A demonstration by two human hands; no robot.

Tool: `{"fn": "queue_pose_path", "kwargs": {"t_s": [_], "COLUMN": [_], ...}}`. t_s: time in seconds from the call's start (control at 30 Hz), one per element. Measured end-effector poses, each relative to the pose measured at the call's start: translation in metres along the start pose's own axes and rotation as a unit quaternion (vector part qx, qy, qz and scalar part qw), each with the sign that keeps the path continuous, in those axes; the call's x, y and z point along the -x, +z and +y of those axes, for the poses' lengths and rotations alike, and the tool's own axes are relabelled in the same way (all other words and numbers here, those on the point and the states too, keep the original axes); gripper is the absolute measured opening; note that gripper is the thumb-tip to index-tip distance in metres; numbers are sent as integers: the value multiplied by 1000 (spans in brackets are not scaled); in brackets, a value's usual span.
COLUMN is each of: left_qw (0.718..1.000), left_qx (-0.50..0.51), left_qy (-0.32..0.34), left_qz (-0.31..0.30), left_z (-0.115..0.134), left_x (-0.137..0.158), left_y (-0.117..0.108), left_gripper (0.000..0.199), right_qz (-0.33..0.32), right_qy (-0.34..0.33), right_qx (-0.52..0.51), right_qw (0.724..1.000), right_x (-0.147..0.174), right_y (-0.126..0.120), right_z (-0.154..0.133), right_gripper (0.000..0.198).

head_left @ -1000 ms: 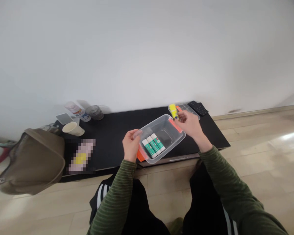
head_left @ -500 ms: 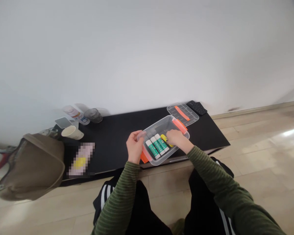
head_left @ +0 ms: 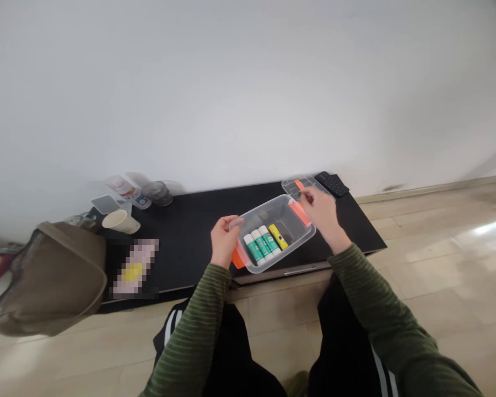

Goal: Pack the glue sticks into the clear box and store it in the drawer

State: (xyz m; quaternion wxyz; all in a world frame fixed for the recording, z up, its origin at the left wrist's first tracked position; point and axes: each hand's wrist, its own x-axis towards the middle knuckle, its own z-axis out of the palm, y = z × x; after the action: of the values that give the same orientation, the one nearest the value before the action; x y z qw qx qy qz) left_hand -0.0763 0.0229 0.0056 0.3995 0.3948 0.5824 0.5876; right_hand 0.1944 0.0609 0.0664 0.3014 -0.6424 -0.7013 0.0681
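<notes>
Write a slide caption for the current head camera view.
Left hand gripping a clear box of three green-and-white sticks and one yellow stick, right hand near an orange clip.

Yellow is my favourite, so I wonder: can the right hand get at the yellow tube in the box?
Probably yes. The right hand looks close to the clear box, which is open on top, and nothing lies over the yellow tube.
</notes>
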Motion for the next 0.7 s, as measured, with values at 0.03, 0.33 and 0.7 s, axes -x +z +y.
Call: {"fn": "queue_pose_path", "kwargs": {"t_s": [0.03, 0.33, 0.7], "left_qw": [1000, 997, 996], "left_qx": [0, 38, -87], "left_qy": [-3, -26, -23], "left_qz": [-8, -68, 17], "left_z": [-1, -2, -9], "left_x": [-5, -27, 19], "left_y": [-1, -6, -18], "left_gripper": [36, 43, 56], "right_qz": [27, -234, -49], "right_qy": [18, -14, -74], "right_qx": [-5, 106, 24], "right_qw": [999, 966, 996], "right_x": [-3, -9, -9], "right_y": [-1, 49, 57], "right_z": [14, 107, 106], "right_gripper": [29, 24, 13]}}
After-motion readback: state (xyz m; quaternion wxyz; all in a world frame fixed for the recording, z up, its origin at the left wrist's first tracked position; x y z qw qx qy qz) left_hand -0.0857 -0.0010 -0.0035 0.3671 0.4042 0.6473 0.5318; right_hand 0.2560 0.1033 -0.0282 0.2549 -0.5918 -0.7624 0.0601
